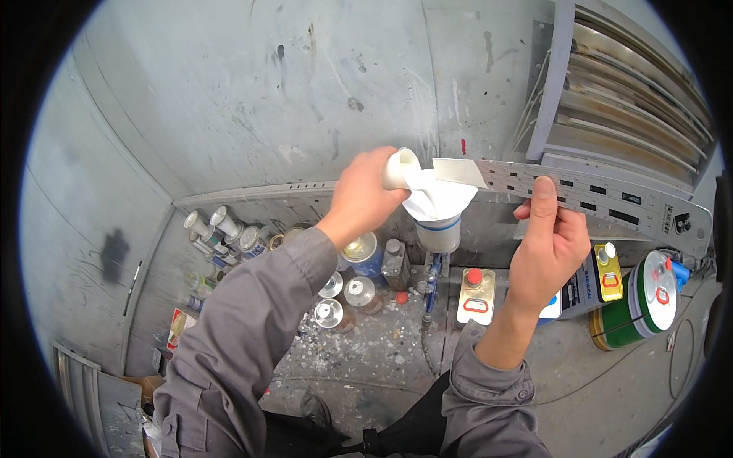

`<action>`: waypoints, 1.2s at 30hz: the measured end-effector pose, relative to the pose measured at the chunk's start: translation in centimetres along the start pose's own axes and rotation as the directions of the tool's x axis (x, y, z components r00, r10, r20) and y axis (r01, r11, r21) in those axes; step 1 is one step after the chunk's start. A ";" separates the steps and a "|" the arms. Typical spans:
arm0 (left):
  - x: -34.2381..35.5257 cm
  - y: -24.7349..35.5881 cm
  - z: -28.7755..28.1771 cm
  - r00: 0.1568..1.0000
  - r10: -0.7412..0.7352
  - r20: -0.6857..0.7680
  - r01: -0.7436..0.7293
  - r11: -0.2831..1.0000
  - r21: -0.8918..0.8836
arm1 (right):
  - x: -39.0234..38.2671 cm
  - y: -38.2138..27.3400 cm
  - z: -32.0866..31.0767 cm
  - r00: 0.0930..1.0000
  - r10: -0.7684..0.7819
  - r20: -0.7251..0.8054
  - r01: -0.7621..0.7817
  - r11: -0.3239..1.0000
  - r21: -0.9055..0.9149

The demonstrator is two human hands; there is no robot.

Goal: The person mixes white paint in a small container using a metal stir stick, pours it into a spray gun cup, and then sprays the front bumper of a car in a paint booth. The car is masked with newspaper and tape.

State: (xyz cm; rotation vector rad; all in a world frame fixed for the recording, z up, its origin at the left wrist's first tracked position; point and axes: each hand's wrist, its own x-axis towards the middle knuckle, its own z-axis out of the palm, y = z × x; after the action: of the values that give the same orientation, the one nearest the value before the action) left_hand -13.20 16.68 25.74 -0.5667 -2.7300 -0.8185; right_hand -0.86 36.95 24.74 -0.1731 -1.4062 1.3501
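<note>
Left hand [363, 191] wrapped round white cup [399, 171], tipped right, mouth over white cone [450, 201]; white liquid at its lip. Cone sits in upright white container [440, 236], blue-ringed, above floor [374, 416] near its wall-side edge. Right hand [548, 256] nearly closed, thumb and fingers pinching slotted metal strip [611, 200]; strip's far end over cone, contact unclear. Tins [249, 240] crowd floor's back left corner; green drum [644, 294] toward its right edge.

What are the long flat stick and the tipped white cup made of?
The long flat stick seems metal, maybe plastic: smooth, grey, with a dull sheen. The tipped white cup could be paper or plastic: its thin, smooth, pale wall doesn't settle which.
</note>
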 end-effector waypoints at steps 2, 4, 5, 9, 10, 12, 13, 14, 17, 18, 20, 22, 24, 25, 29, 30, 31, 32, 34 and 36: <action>0.0 0.1 0.2 0.997 0.039 -0.060 -0.037 0.999 0.038 | 0.1 0.3 -0.1 1.000 0.005 0.001 -0.005 1.000 0.022; 0.0 0.2 0.4 0.994 0.069 -0.090 -0.062 0.995 0.072 | 0.2 0.4 -0.2 1.000 0.020 0.008 -0.020 0.998 0.053; 0.0 0.2 0.4 0.993 0.078 -0.091 -0.070 0.994 0.085 | 0.3 0.4 -0.3 1.000 0.024 0.010 -0.025 0.999 0.046; 0.1 0.5 0.3 0.992 0.100 -0.076 -0.086 0.980 0.178 | 0.5 0.6 -0.4 0.999 0.044 0.029 -0.045 0.999 0.021; 0.1 0.6 0.3 0.988 0.128 -0.091 -0.108 0.974 0.199 | 0.6 0.6 -0.4 0.998 0.048 0.036 -0.048 0.999 0.020; 0.0 0.7 0.2 0.978 0.173 -0.115 -0.141 0.959 0.244 | 0.7 0.8 -0.3 0.999 0.027 0.041 -0.028 0.999 0.018; 0.0 0.8 0.2 0.974 0.192 -0.122 -0.156 0.954 0.256 | 0.7 1.0 -0.2 0.999 0.012 0.045 -0.012 1.000 0.009; 0.0 0.8 0.2 0.972 0.202 -0.124 -0.163 0.949 0.269 | 0.7 1.1 -0.1 0.999 0.012 0.043 -0.012 1.000 0.016; 0.0 1.0 0.2 0.966 0.228 -0.126 -0.180 0.935 0.306 | 0.6 1.7 0.0 0.999 -0.002 0.048 0.001 1.000 0.012; 0.1 1.1 0.2 0.963 0.237 -0.126 -0.186 0.929 0.319 | 0.6 1.9 0.0 0.999 -0.007 0.054 0.007 1.000 0.010; 0.1 1.2 0.1 0.950 0.279 -0.141 -0.215 0.910 0.353 | 0.6 2.2 0.0 0.998 -0.015 0.065 0.015 1.000 0.001; 0.2 1.2 0.1 0.931 0.328 -0.161 -0.247 0.890 0.383 | 0.6 2.4 0.1 0.997 -0.020 0.075 0.021 1.000 -0.014; 0.4 1.3 0.3 0.906 0.383 -0.182 -0.283 0.866 0.412 | 0.7 2.6 0.2 0.996 -0.041 0.080 0.042 0.999 -0.008; 0.4 1.3 0.3 0.895 0.404 -0.186 -0.298 0.856 0.423 | 0.7 2.6 0.2 0.995 -0.051 0.082 0.052 0.999 -0.006; 0.8 1.5 0.5 0.861 0.476 -0.181 -0.343 0.805 0.485 | 0.8 2.4 0.1 0.994 0.004 0.114 -0.003 1.000 -0.008; 0.8 1.5 0.5 0.853 0.492 -0.174 -0.351 0.788 0.505 | 0.9 2.3 0.1 0.993 -0.001 0.115 0.001 1.000 -0.003; 0.8 1.7 0.7 0.844 0.512 -0.162 -0.362 0.765 0.533 | 0.9 2.3 0.0 0.993 -0.006 0.116 0.007 1.000 -0.007; 0.9 1.8 0.7 0.834 0.532 -0.149 -0.368 0.737 0.567 | 1.0 2.3 0.1 0.992 -0.007 0.123 0.006 1.000 0.006; 1.0 2.0 0.8 0.804 0.580 -0.132 -0.386 0.677 0.626 | 1.1 2.3 0.1 0.990 -0.005 0.139 0.004 1.000 0.006; 1.2 2.2 0.9 0.763 0.635 -0.122 -0.405 0.616 0.675 | 1.1 2.4 0.0 0.990 -0.009 0.142 0.009 1.000 0.006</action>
State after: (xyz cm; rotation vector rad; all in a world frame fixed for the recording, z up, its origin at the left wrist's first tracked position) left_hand -13.37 19.26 26.45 -0.9003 -2.0971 0.1396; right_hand -2.60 38.53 23.61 -0.0679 -1.5205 1.3808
